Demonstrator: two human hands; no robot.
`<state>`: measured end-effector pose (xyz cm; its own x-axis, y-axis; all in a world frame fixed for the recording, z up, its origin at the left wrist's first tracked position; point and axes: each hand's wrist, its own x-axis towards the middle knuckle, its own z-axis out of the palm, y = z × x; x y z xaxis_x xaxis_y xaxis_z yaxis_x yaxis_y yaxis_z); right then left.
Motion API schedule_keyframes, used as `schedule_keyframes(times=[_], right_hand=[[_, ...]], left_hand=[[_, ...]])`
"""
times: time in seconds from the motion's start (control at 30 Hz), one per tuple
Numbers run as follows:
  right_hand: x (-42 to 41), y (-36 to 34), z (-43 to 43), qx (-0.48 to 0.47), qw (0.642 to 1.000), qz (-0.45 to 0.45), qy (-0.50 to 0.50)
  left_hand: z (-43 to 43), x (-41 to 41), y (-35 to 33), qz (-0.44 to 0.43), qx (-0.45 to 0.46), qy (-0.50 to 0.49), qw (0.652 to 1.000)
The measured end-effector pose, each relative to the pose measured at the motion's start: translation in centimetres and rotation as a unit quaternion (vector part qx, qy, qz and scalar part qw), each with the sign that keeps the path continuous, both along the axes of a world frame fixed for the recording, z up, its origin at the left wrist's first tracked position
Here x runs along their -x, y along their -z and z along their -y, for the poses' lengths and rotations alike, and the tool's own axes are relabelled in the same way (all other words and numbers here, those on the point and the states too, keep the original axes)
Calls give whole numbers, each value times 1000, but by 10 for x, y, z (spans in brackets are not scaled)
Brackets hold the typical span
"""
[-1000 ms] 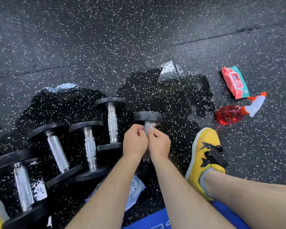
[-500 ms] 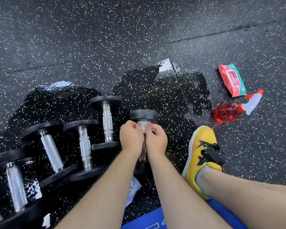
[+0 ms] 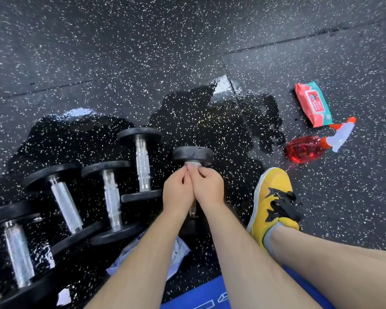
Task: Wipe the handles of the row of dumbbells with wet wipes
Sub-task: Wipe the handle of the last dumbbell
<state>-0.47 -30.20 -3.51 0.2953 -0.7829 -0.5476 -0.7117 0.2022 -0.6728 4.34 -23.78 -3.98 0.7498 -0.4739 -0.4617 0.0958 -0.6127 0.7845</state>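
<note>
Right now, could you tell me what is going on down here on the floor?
A person is wiping dumbbell handles. The left hand and the right hand both pinch a white wet wipe round the handle of the rightmost dumbbell, just under its far head. Four more dumbbells lie in a row to its left, untouched. A pack of wipes and a red spray bottle lie to the right, beyond a yellow shoe. The floor around the dumbbells is wet.

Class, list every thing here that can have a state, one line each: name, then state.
left hand: grips wet wipe
right hand: grips wet wipe
wet wipe: wrapped round rightmost dumbbell's handle
four other dumbbells: handles bare
spray bottle: lying on its side, red liquid inside
wipes pack: lying flat
floor: partly wet
</note>
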Motion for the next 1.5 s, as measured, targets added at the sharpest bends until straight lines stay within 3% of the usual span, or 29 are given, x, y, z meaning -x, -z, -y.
schedule_keyframes(times=[0.17,0.37,0.53,0.67,0.73,0.83,1.0,1.1,1.17,1.23,1.4,1.5], right_hand=[[-9,-7,8,-1,998,-53,-29],[2,-8,0,-9,999,-49,-19],[-12,-5,6,1,998,-54,20],[-1,-7,8,49,994,-93,-11],[2,-9,-1,73,991,-109,-6],[-1,-13,-21,108,990,-77,50],[-9,-7,-15,125,989,-81,-6],[-9,-2,-2,76,993,-46,84],[-9,3,3,6,984,-2,177],[-3,7,5,-32,977,19,209],[14,-2,-14,77,993,-6,85],[1,-1,-10,104,992,-17,70]], left_hand=[[-3,1,-4,-54,10,-29,998],[-5,0,3,-30,-27,-12,999],[-13,2,-6,-33,3,79,996],[-29,7,-10,10,49,160,986],[-32,15,-10,33,42,144,988],[-30,25,-6,-42,44,36,997],[-29,31,-6,-39,52,1,998],[-26,35,-4,65,13,28,997],[-24,38,-3,90,13,29,995],[-22,38,-3,100,17,28,994],[-24,38,0,91,22,16,996],[-26,35,1,93,27,16,995]])
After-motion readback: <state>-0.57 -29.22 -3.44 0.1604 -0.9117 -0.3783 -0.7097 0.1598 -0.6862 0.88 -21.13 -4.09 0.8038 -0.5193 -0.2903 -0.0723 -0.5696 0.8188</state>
